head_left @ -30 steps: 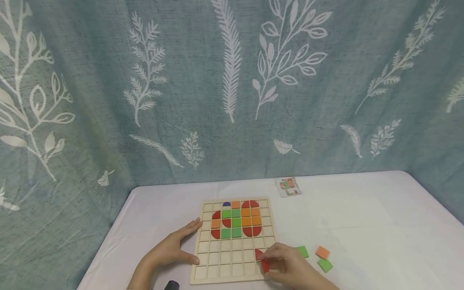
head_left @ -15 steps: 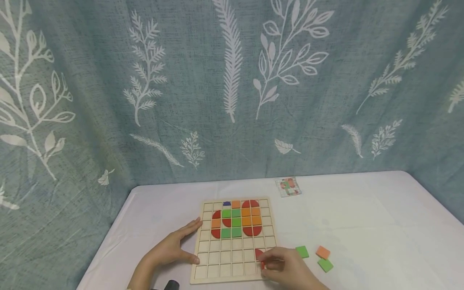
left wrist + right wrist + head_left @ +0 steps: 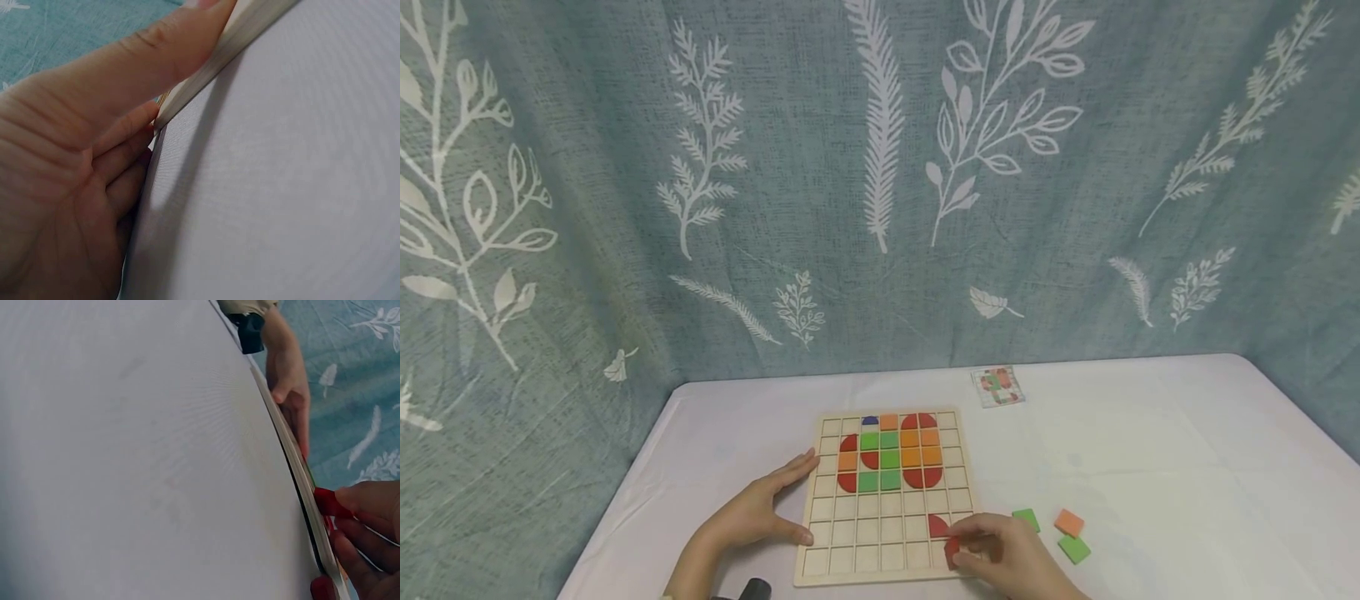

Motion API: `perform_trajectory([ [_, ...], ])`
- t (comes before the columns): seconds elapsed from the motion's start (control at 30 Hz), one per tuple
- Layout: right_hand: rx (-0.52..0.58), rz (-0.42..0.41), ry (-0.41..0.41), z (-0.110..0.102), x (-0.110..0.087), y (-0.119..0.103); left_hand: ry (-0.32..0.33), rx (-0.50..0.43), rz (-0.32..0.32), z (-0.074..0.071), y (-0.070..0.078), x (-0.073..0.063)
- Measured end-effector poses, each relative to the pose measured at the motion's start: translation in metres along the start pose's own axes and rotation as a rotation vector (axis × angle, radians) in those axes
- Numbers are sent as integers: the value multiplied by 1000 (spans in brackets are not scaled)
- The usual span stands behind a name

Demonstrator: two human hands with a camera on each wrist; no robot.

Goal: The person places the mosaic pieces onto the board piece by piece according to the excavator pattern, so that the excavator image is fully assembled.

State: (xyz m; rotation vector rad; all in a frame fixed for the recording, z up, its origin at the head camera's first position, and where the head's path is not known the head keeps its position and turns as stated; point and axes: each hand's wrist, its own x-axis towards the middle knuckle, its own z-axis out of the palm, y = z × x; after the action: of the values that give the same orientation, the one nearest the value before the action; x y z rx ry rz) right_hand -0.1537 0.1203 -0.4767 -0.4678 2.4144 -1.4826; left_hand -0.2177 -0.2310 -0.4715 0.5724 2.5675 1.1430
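A wooden grid board [image 3: 846, 557] lies on the table, with red, orange, green and blue tiles in its upper cells. My left hand [image 3: 756, 515] touches the board's left edge, thumb and fingers spread; in the left wrist view the thumb [image 3: 144, 62] lies along the rim. Near the lower right corner, my right hand [image 3: 1007, 550] pinches a red rounded tile [image 3: 952, 553] that is tipped up over the board. One cell above lies a red quarter-circle tile [image 3: 937, 526]. In the right wrist view, the pinched tile [image 3: 327, 501] shows between thumb and fingers.
Right of the board lie two green tiles [image 3: 1073, 548], one partly behind the right hand, and an orange tile [image 3: 1069, 522]. A pattern card [image 3: 997, 387] lies behind the board. A dark object [image 3: 756, 590] stands at the front edge. A patterned curtain [image 3: 880, 292] hangs behind the table.
My right hand has drawn slightly to the right, and the red tile has turned in its fingers. The red tile in the cell above shows more fully. My left hand has stayed put.
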Motion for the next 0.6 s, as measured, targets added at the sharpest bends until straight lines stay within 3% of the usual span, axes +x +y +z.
perform_trajectory([
  [0.33, -33, -77, 63, 3, 1, 2, 3, -2, -14, 0, 0, 0],
  [0.6, -217, -322, 96, 4, 0, 6, -2, -14, -18, 0, 0, 0],
])
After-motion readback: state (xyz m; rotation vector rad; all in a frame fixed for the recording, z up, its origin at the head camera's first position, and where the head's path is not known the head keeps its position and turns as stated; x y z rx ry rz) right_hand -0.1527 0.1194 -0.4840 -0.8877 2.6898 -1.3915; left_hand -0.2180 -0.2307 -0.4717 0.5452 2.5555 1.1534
